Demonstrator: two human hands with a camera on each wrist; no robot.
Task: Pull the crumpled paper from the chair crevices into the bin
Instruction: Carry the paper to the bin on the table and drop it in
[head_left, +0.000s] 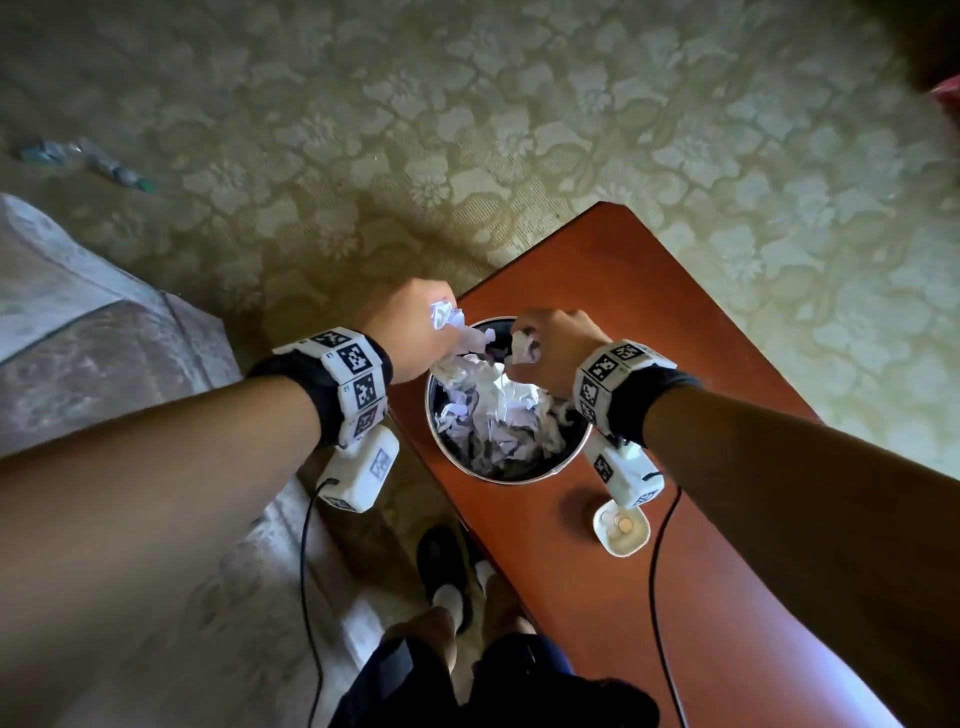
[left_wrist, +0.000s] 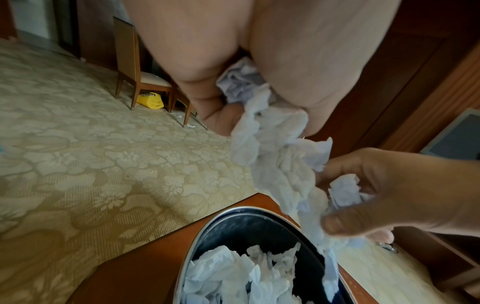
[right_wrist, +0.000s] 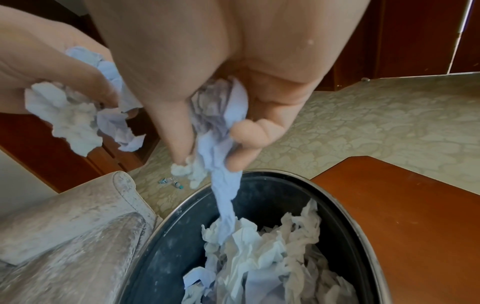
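Upholstered chair (head_left: 104, 338): crevices out of view, remainder unknown. Bin (head_left: 571, 457) on wooden table (head_left: 727, 519): nearly full of paper. Left hand (head_left: 410, 332), right hand (head_left: 550, 348): fingers curled round crumpled paper (head_left: 449, 317) above bin, release pending.

Both forearms reach forward and down, the wrists close together. The left hand (head_left: 415, 327) is curled into a loose fist, knuckles up. The right hand (head_left: 553, 345) curls likewise, fingers (right_wrist: 249, 131) pinched toward the thumb.
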